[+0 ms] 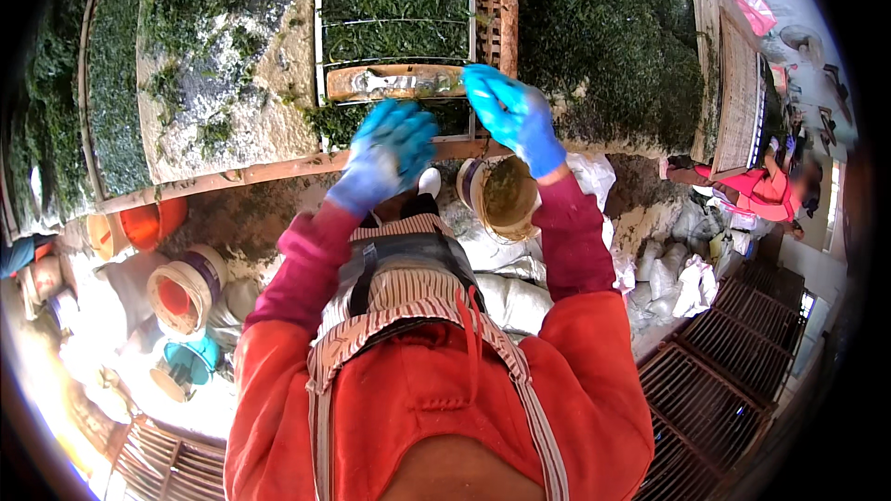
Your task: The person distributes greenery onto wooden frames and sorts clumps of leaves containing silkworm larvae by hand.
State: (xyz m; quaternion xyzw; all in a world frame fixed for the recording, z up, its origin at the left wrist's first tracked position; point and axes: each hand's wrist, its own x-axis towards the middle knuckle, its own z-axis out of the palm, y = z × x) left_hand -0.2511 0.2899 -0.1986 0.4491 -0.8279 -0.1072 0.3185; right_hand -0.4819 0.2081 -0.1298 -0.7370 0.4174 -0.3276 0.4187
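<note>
A long white-edged frame (471, 14) with thin crossbars lies over shredded dark green plant matter (394, 0). Across its near part rests a worn brown wooden bar (348, 83) with a pale patch on top. My left hand (385, 153), in a blue glove, is just below the bar, over the frame's near end; its fingers are extended and hold nothing that I can see. My right hand (515, 116), gloved in blue too, is at the bar's right end, fingers stretched toward it. Whether they touch the bar cannot be made out.
The work surface has a wooden front edge (251, 172). More green matter (603, 46) spreads to the right, beside a slatted wooden panel (738, 83). Buckets (190, 288) and white sacks (515, 301) stand below. At the far right is another person (770, 190) in red.
</note>
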